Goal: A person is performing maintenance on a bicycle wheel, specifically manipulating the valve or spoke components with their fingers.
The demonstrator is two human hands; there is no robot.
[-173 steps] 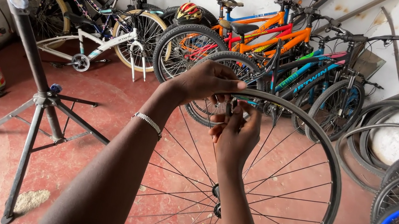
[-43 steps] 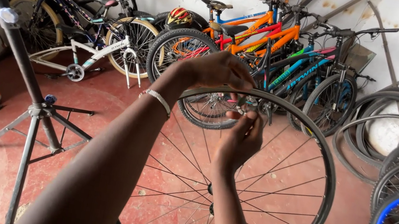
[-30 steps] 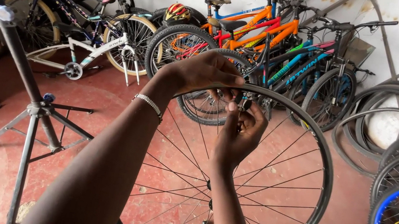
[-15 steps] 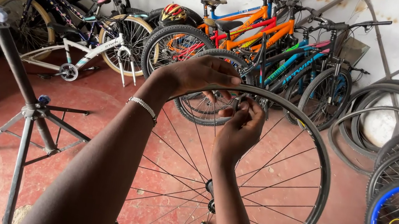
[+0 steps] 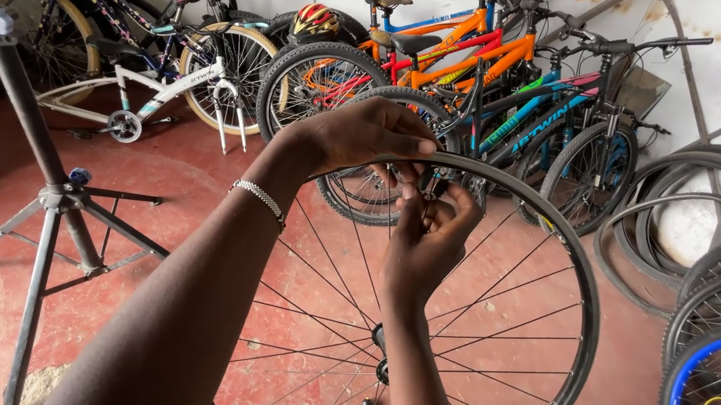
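Red floor — black spoked wheel (image 5: pixel 551 296)

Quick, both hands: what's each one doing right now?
Left hand: closed over the top of the bicycle wheel rim.
Right hand: fingers pinched at a spoke just under the rim; what it holds cannot be told.

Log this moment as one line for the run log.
left hand grips top of wheel rim | right hand pinches at rim's inner edge | repair stand left | bicycles behind
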